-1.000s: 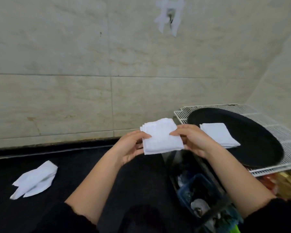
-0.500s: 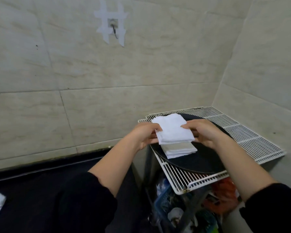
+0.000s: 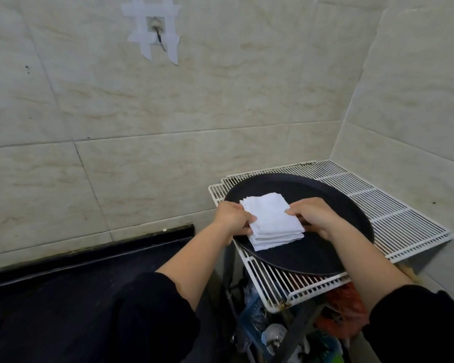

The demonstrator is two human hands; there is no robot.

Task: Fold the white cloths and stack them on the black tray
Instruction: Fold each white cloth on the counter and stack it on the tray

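Lowered since before: folded white cloth [image 3: 269, 217] meets cloth stack [image 3: 273, 242] on black tray [image 3: 351, 205] | left hand [image 3: 232, 218] pinches its 9 o'clock edge, right hand [image 3: 315, 214] its 3 o'clock | probably resting; release comes next

Black tray [image 3: 299, 255]: far and right parts open from above. Stack of white cloths [image 3: 271, 224] fills its near-left part; left hand [image 3: 231, 218] and right hand [image 3: 316, 216] grip its two sides. Wire rack [image 3: 404, 221] open right of the tray. Tiled walls [image 3: 220, 113] close the far and right sides. Dark surface [image 3: 63, 297] left, open.
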